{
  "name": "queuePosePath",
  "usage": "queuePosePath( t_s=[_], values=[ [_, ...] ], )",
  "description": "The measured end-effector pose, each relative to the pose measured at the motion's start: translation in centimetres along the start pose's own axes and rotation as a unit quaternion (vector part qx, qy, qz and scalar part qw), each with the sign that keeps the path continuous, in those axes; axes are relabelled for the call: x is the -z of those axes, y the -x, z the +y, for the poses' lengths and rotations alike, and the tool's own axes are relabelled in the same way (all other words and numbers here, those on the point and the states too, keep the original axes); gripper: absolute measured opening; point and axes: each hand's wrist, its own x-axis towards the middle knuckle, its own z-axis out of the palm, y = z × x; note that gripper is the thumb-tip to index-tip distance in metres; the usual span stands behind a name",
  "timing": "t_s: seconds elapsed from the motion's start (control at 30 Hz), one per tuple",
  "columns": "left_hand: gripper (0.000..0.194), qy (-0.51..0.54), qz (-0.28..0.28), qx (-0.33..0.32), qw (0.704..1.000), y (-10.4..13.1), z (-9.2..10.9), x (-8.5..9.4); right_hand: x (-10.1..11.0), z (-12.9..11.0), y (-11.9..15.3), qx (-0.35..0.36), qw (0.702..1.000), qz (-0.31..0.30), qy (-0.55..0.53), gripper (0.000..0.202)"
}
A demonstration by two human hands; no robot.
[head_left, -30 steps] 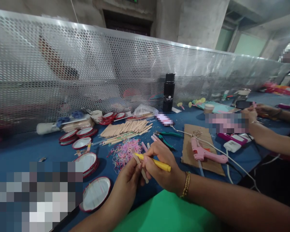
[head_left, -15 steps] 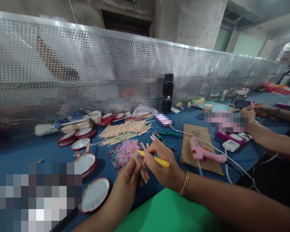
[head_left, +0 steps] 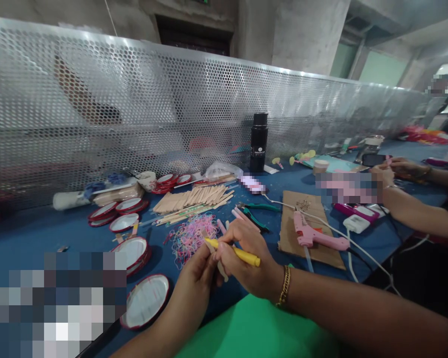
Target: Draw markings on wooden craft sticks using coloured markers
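Note:
My left hand (head_left: 197, 272) pinches a small wooden craft stick (head_left: 222, 271), its upper end rising past the fingertips. In my right hand (head_left: 248, 253) is a yellow marker (head_left: 246, 256), its tip at the upper part of the stick; whether it touches I cannot tell. Both hands meet in front of a tangle of pink and multicoloured rubber bands (head_left: 194, 238). Behind that lies a row of wooden craft sticks (head_left: 192, 199). Red-rimmed jar lids (head_left: 147, 301) lie left of my left hand.
Teal-handled pliers (head_left: 259, 214) and a pink glue gun (head_left: 317, 236) on cardboard (head_left: 289, 238) lie to the right, with white cables (head_left: 353, 256) trailing. A black bottle (head_left: 259, 144) stands by the perforated metal screen (head_left: 209, 109). Another person's hands (head_left: 386, 174) work at far right.
My right hand has moved slightly down and left, bringing the yellow marker's tip to the craft stick. My left hand stays nearly in place.

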Motion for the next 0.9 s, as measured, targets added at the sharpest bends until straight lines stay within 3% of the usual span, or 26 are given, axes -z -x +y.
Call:
queuePosePath(
  t_s=[0.3,0.57,0.9],
  values=[
    [0.036,0.005,0.001,0.002,1.000,-0.02,0.22,-0.24,0.46,-0.16,-0.31,-0.039,0.999,0.013,0.021,0.016],
    [0.040,0.002,0.003,0.005,1.000,0.01,-0.06,-0.10,0.10,-0.19,-0.06,0.017,1.000,0.005,0.002,0.013],
    [0.035,-0.004,-0.008,-0.010,1.000,-0.06,-0.11,0.00,0.44,-0.04,-0.37,-0.014,1.000,0.002,0.028,0.013]
  ],
)
